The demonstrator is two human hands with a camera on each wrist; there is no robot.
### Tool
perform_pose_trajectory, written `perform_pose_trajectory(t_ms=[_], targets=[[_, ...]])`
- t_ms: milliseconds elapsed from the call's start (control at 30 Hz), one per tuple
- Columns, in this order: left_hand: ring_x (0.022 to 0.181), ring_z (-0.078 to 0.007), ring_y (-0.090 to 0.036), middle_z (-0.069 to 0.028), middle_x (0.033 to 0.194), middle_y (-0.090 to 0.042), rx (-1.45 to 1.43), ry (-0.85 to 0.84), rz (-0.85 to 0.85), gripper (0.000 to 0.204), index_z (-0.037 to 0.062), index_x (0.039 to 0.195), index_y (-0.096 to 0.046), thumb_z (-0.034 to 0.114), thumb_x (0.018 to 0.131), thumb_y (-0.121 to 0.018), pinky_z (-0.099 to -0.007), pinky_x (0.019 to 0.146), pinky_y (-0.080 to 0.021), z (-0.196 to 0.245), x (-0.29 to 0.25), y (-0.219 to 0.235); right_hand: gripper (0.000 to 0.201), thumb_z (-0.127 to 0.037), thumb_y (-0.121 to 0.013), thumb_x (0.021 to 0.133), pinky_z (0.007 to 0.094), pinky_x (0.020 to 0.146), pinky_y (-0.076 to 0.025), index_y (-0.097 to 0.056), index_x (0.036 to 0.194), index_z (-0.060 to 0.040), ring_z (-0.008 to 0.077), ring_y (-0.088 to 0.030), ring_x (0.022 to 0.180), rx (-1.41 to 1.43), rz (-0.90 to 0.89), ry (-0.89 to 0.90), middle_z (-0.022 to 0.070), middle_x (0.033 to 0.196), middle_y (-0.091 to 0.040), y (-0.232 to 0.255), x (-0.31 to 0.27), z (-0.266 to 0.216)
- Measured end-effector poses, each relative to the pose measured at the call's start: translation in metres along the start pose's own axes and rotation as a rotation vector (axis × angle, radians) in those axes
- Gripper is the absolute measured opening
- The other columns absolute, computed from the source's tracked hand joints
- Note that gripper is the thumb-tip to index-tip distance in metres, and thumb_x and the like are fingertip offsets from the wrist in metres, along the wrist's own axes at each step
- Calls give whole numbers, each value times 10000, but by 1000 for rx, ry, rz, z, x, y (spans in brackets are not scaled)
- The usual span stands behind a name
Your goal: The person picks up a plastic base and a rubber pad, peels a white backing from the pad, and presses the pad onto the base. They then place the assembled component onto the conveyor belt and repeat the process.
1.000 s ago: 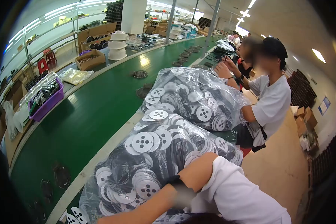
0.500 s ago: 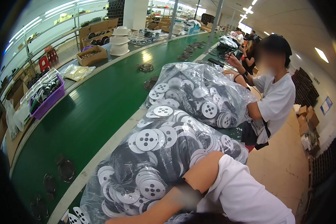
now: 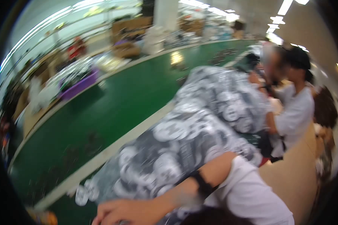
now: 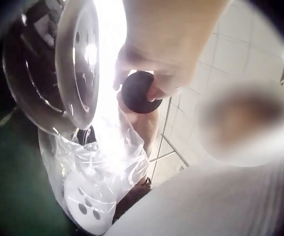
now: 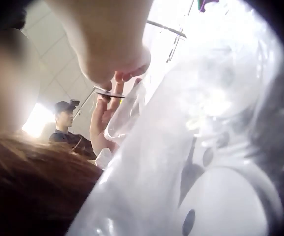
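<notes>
In the left wrist view my left hand (image 4: 164, 54) pinches a dark round disc (image 4: 138, 92) between thumb and fingers. Several shiny round parts (image 4: 78, 64) are beside it, above a clear bag (image 4: 124, 169) with a white holed disc (image 4: 88, 201). My right hand (image 5: 115, 54) has its fingertips curled on a thin disc edge (image 5: 110, 94) in the right wrist view, with other fingers (image 5: 100, 118) just beyond. At the bottom of the head view, blurred, my right hand (image 3: 127, 212) lies bent in front of a bag of discs (image 3: 169, 165).
Another full bag (image 3: 221, 93) stands behind. A long green surface (image 3: 101, 108) with dark parts curves along the left, past a purple basket (image 3: 79, 86). A person in a white shirt (image 3: 296, 112) sits at the right. Loose white holed pieces (image 3: 84, 193) are at lower left.
The head view has shifted and blurred, so the bags and the other person appear farther right. My right hand has come into view at the bottom, where only the forearm showed before.
</notes>
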State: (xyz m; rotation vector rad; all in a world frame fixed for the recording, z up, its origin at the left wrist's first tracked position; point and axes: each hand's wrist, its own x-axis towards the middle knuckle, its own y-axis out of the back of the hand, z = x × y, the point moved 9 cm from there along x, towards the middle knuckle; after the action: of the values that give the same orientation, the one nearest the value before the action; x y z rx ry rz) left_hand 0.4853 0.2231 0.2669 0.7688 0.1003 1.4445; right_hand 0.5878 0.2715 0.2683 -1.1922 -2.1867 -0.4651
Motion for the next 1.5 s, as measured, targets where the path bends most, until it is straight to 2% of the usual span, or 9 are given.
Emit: perform_pose_trajectory(t_ms=[67, 100, 133, 200, 300, 567, 867, 1000, 1500], targets=[[1169, -363, -443, -230, 1411, -236, -66, -13, -126, 233, 58, 1053, -635, 214, 909, -539, -471, 1018, -318, 0, -1, -10, 99, -107, -600, 819, 354, 761, -451, -660, 895, -87, 232, -589, 851, -47, -112, -143, 107, 987, -579, 3, -3, 4], [1120, -313, -485, -202, 1272, -386, -438, 3, 122, 377, -10, 1006, -602, 259, 753, -678, -409, 920, -409, -14, -1, -12, 128, -57, -614, 826, 303, 789, -476, -646, 950, -55, 254, -596, 881, -35, -128, -173, 85, 1001, -580, 6, -4, 0], [1103, -282, -478, -161, 1249, -394, -438, 18, -19, 281, 14, 954, -591, 73, 707, -710, -391, 912, -400, -17, -5, -13, 168, -37, -652, 785, 310, 743, -492, -650, 952, -56, 239, -600, 871, -130, -126, -137, 88, 999, -577, 9, 1, -9], [1198, -261, -382, -156, 1334, -225, -781, 45, -172, 302, 18, 997, -556, 85, 744, -706, -406, 979, -343, -25, -5, -25, 217, -42, -702, 739, 308, 695, -486, -659, 950, -66, 226, -590, 819, -181, -118, -112, 91, 977, -578, 6, 3, -11], [1164, -212, -409, -155, 1300, -307, -1232, 203, -240, 163, 7, 924, -519, 38, 814, -637, -365, 960, -361, -31, -5, -29, 243, -81, -727, 718, 299, 653, -458, -638, 944, -74, 231, -543, 784, -436, -273, -85, 79, 973, -551, -10, 12, -22], [939, -125, -504, -128, 1056, -514, -1176, 228, -97, 31, -16, 908, -513, -22, 878, -517, -262, 817, -424, -42, -14, -10, 269, -55, -771, 617, 273, 556, -417, -665, 864, -56, 189, -511, 672, -574, -209, 93, 52, 815, -565, -6, 18, -39], [740, -81, -509, -128, 967, -537, -903, 165, -202, 28, -41, 850, -519, -27, 850, -544, -196, 636, -421, -33, -12, -11, 232, -68, -775, 637, 254, 464, -370, -693, 854, -55, 156, -499, 559, -632, -278, 190, 29, 741, -555, -17, 8, -38], [688, -109, -507, -127, 910, -559, -803, 174, -215, 42, -28, 826, -522, -29, 816, -563, -203, 591, -403, -33, -11, -8, 217, -50, -765, 646, 258, 472, -384, -691, 849, -48, 159, -518, 577, -548, -257, 88, 31, 720, -554, -14, 9, -30], [627, -224, -554, -122, 879, -578, -344, -67, -112, 154, 0, 806, -536, -33, 696, -638, -264, 536, -450, -15, -6, 1, 208, -10, -709, 607, 265, 487, -450, -672, 810, 13, 190, -551, 588, -552, -275, 167, 78, 748, -585, -17, 6, -33]])
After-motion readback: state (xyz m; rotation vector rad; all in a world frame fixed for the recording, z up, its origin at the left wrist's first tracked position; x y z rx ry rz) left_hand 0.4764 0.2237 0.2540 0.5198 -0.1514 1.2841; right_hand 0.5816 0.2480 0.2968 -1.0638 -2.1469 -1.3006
